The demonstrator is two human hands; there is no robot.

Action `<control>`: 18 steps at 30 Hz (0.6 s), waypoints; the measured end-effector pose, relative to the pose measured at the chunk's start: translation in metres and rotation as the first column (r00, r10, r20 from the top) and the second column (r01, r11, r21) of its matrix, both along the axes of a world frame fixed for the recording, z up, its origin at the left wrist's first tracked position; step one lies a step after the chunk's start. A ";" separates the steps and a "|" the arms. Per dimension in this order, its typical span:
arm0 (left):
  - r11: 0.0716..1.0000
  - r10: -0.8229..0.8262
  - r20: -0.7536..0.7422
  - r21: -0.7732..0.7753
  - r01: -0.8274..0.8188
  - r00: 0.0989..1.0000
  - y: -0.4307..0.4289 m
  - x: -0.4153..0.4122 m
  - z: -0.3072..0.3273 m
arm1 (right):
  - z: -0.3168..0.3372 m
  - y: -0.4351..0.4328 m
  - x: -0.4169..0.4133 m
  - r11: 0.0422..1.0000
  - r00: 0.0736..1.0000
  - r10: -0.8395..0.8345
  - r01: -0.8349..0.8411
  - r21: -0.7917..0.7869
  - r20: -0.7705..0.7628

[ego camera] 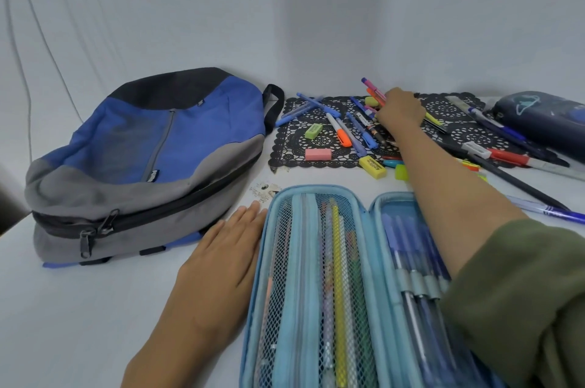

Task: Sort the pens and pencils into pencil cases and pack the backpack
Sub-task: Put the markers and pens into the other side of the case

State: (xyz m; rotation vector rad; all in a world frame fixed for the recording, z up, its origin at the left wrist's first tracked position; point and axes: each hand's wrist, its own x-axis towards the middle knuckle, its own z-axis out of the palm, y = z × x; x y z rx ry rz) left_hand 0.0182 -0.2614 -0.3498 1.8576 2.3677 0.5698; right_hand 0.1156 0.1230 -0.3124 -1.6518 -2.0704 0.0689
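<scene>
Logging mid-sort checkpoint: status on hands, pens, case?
Left hand flat beside open blue pencil case. Right hand grips bunch of pens on black mat. Backpack zipped; right forearm crosses case.

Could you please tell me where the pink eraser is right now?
In the head view, the pink eraser lies on the black lace mat near its front edge, just nearer than the green eraser and left of the yellow eraser.

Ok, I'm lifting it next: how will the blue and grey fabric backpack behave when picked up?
The blue and grey fabric backpack lies slumped and creased, so it will probably sag rather than hold shape. It looks fairly flat, so likely light. Its black top loop seems the surest grip.
</scene>
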 end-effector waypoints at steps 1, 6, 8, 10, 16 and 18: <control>1.000 -0.002 -0.010 -0.001 0.002 1.000 0.000 0.000 0.000 | 0.001 0.001 0.001 0.999 0.999 0.038 -0.038 0.006 0.028; 1.000 -0.016 -0.010 0.013 0.016 1.000 0.000 -0.003 -0.004 | 0.016 -0.004 0.011 0.968 0.952 0.249 -0.240 -0.075 0.177; 0.999 -0.031 -0.020 0.026 0.031 0.999 0.000 -0.005 -0.007 | 0.021 -0.008 0.013 0.959 0.940 0.285 -0.278 -0.062 0.188; 0.998 -0.039 -0.019 0.050 0.040 0.999 0.000 -0.007 -0.010 | 0.025 -0.011 0.017 0.953 0.940 0.301 -0.301 -0.026 0.161; 0.990 -0.058 -0.097 0.124 0.070 0.994 0.002 -0.015 -0.022 | 0.040 -0.008 0.038 0.901 0.902 0.428 -0.420 -0.112 0.060; 0.990 -0.053 -0.118 0.125 0.068 0.992 0.004 -0.018 -0.027 | 0.044 -0.004 0.048 0.873 0.880 0.465 -0.474 -0.115 -0.093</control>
